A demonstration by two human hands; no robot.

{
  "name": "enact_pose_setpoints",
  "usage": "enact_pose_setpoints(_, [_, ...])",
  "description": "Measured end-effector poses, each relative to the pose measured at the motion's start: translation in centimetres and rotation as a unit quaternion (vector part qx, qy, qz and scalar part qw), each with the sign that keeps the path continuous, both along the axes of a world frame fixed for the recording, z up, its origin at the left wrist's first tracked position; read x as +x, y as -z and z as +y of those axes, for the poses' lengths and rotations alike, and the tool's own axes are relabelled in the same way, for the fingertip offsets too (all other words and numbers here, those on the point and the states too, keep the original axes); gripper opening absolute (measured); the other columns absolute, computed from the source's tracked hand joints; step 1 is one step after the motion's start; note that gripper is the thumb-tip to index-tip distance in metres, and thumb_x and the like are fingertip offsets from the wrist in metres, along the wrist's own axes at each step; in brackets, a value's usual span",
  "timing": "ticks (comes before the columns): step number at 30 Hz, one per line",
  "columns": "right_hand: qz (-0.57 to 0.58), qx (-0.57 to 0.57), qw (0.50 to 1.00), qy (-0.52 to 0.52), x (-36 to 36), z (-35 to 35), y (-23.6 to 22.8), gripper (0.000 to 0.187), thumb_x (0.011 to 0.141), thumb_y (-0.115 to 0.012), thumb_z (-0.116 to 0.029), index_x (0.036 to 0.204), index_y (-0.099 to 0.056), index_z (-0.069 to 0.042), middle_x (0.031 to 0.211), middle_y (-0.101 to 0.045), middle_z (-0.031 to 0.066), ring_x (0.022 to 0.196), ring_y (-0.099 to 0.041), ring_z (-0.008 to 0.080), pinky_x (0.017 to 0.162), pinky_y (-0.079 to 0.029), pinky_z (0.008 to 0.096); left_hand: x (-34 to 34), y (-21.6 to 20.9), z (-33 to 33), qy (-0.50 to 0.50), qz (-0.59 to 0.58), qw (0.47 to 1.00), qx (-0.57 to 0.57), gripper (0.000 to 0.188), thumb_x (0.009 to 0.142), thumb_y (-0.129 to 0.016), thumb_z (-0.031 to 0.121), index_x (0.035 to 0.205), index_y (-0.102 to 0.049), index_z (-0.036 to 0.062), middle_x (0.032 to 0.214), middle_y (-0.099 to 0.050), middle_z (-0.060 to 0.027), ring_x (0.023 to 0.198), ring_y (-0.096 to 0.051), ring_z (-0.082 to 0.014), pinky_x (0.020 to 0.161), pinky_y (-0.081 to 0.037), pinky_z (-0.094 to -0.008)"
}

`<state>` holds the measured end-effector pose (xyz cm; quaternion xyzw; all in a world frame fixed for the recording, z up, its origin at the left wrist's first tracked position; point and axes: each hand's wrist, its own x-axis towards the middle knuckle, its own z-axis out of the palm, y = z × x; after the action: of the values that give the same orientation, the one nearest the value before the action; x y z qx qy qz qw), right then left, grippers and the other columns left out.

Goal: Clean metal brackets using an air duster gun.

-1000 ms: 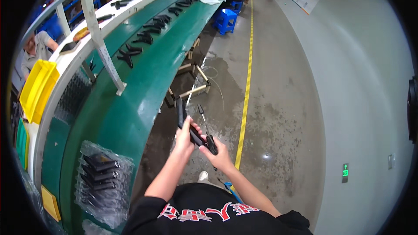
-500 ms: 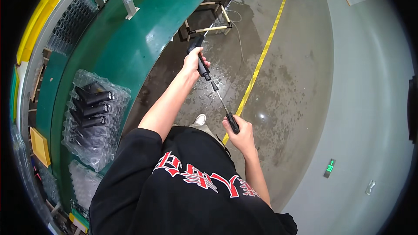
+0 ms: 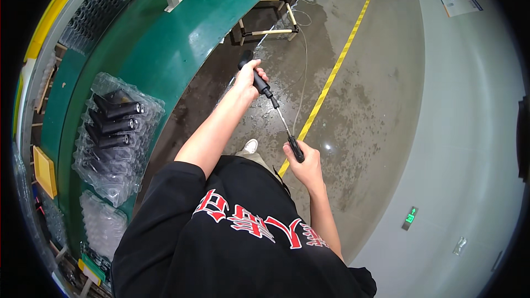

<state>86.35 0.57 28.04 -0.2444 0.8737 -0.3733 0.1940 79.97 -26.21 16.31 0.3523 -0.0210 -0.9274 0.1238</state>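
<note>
My left hand (image 3: 248, 78) is closed around a black angled, handle-shaped part (image 3: 261, 84), its narrow end pointing down toward my right hand. In my right hand (image 3: 308, 165) is a screwdriver-like tool (image 3: 296, 150) with a black handle and a thin metal shaft. A small black tapered piece (image 3: 275, 102) sits on the far end of the shaft and appears to meet the narrow end of the part. Both hands are held out over the floor, in front of my body.
On the green bench (image 3: 182, 44) at left, stacked clear plastic trays (image 3: 105, 171) hold several similar black parts (image 3: 115, 125). Another clear tray (image 3: 104, 223) and a yellow block (image 3: 44, 172) lie nearby. A tubular frame (image 3: 270, 32) stands beyond; yellow tape (image 3: 337, 66) crosses the wet floor.
The gap between the black part and the tapered piece on the tool has closed. My left hand has moved slightly down and right. The bench and floor have shifted a little in view.
</note>
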Motion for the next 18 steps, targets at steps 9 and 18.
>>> enact_pose_setpoints(9, [0.023, 0.054, 0.997, -0.053, -1.9, 0.8, -0.2, 0.021, 0.086, -0.068, -0.018, 0.078, -0.059, 0.000, 0.058, -0.054, 0.0076, 0.050, -0.041, 0.0198, 0.051, -0.038, 0.0340, -1.2, 2.0, 2.7, -0.035, -0.068, 0.996, -0.041, 0.012, 0.090, -0.059, 0.012, 0.086, -0.052, 0.0024, 0.066, -0.052, -0.0053, 0.051, -0.050, -0.0137, 0.045, -0.045, -0.0268])
enact_pose_setpoints(18, [0.032, 0.083, 0.994, -0.061, -2.7, 1.8, 1.5, 0.022, 0.085, -0.067, -0.015, 0.073, -0.056, 0.000, 0.056, -0.050, 0.0089, 0.048, -0.037, 0.0224, 0.050, -0.036, 0.0361, -2.4, 0.6, -0.2, 0.012, -0.202, 0.977, 0.072, 0.012, 0.090, -0.058, 0.012, 0.088, -0.053, 0.0007, 0.067, -0.052, -0.0056, 0.051, -0.050, -0.0140, 0.044, -0.046, -0.0270])
